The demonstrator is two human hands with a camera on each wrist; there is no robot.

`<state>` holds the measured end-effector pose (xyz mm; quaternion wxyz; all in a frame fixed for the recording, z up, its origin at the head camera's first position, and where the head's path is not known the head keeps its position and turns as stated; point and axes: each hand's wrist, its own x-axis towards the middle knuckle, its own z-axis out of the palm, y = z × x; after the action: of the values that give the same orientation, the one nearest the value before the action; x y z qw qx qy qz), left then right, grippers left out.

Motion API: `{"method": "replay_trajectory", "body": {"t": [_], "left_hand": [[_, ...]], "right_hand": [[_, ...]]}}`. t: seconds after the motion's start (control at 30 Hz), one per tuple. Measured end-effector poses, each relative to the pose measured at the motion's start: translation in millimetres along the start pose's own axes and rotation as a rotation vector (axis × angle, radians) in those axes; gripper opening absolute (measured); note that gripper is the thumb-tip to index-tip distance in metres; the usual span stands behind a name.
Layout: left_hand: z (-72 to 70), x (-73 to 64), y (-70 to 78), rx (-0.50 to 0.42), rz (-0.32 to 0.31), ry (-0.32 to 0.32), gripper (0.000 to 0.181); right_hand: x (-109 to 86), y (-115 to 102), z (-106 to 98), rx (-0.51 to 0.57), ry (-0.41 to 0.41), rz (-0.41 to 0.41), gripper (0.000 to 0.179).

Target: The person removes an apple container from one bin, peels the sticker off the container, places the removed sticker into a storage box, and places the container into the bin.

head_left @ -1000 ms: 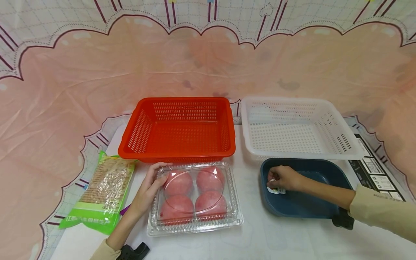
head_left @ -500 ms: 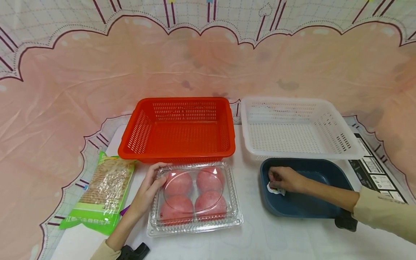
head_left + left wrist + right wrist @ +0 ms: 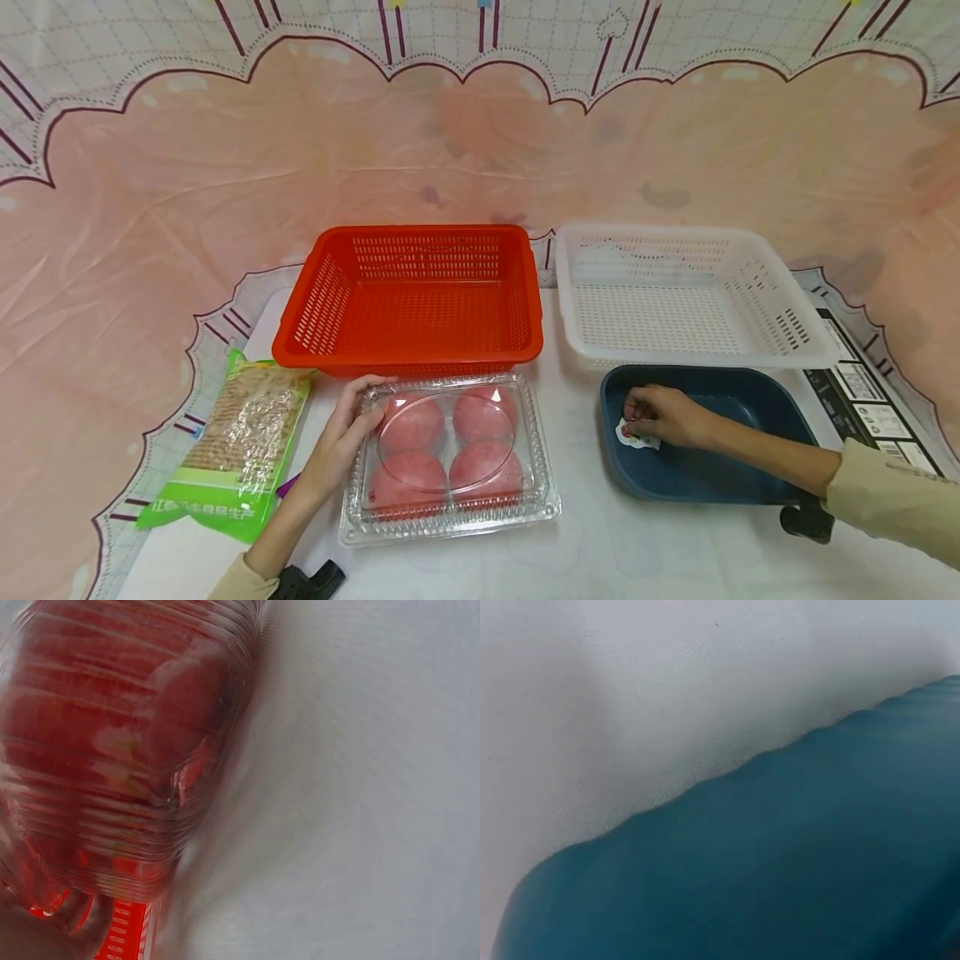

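In the head view my left hand (image 3: 341,442) grips the back left corner of a clear plastic box (image 3: 450,529), thumb by its lid and fingers round the back edge. Inside are several round pink-red fruits (image 3: 483,471), possibly peaches or apples. The left wrist view shows the side of the box (image 3: 127,742) up close, with part of the hand (image 3: 52,930) low down. My right hand (image 3: 667,417) reaches into a dark blue basin (image 3: 727,492), fingertips pinching a small white packet (image 3: 633,437) with coloured marks near its left wall. The right wrist view shows only the basin's outer wall (image 3: 742,862) and the tabletop.
Behind the box stands a red basket (image 3: 431,317); right of that, a white basket (image 3: 660,321). A green bag of brown food (image 3: 236,450) lies at the left. A black and white printed sheet (image 3: 870,400) lies at the right, partly under the white basket.
My right hand and sleeve have shifted slightly to the right, the fingers staying at the small white packet. The left hand and the plastic box have not moved.
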<state>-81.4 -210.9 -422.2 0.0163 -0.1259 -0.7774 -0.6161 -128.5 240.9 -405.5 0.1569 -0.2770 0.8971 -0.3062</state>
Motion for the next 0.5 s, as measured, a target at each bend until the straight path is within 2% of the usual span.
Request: {"method": "replay_trajectory", "body": {"t": [0.23, 0.5], "left_hand": [[-0.1, -0.1, 0.5, 0.006, -0.008, -0.003, 0.036], [-0.3, 0.6, -0.3, 0.006, -0.004, 0.002, 0.035]], "right_hand": [[-4.4, 6.5, 2.7, 0.051, 0.025, -0.016, 0.011], [-6.2, 12.6, 5.2, 0.110, 0.024, 0.001, 0.009]]}}
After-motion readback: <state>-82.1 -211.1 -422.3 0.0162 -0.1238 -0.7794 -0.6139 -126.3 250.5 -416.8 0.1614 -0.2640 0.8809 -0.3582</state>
